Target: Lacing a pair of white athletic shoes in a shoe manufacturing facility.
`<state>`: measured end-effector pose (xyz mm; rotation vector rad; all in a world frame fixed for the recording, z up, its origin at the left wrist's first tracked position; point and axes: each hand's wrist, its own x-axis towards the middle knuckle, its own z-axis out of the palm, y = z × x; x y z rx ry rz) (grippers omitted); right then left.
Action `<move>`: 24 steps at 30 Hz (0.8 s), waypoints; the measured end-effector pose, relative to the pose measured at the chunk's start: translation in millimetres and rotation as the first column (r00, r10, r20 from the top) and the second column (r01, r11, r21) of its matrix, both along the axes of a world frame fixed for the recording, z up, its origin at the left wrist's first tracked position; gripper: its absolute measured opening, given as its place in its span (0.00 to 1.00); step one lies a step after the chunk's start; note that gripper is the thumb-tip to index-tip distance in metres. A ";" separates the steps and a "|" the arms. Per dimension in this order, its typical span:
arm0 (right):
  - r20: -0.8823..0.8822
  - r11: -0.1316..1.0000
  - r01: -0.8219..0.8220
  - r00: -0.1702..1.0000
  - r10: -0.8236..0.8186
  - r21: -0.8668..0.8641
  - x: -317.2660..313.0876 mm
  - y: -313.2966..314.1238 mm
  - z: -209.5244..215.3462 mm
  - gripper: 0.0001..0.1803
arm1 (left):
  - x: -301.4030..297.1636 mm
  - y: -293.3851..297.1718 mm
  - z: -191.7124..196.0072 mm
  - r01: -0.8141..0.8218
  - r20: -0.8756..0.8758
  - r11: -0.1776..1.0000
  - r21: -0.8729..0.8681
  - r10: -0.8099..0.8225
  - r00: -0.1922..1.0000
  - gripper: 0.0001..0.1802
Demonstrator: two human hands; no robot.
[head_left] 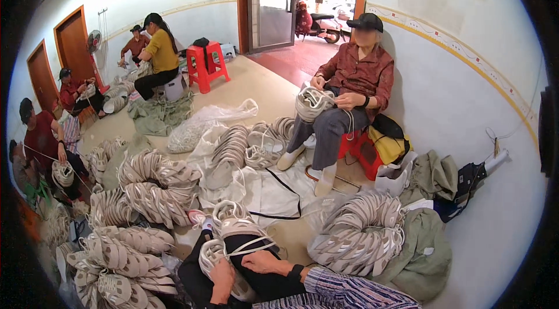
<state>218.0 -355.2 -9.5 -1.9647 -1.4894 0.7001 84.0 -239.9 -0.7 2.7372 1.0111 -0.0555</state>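
On my lap lies a beige and white shoe upper (211, 255), partly laced. My left hand (222, 279) is closed around its side. A pale shoelace (256, 245) runs from the upper toward my right hand (262, 263), whose fingers are curled shut on it; the exact pinch point is hard to see. Just beyond, more beige shoe uppers (236, 220) rest stacked against my knee. Both my legs wear dark trousers, and a striped sleeve covers my right forearm.
Nested rings of shoe uppers lie left (160, 195) and right (361, 233) of me. A green cloth sack (422, 256) sits at the right. Opposite, a seated person (358, 76) laces an upper. Several people work at the left. A red stool (207, 67) stands farther back.
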 end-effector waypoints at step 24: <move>-0.010 0.946 -0.310 0.950 0.312 0.094 -37.2 39.6 7.6 0.08 | -34.0 48.5 -14.5 0.089 0.326 0.709 -0.699 0.206 0.923 0.14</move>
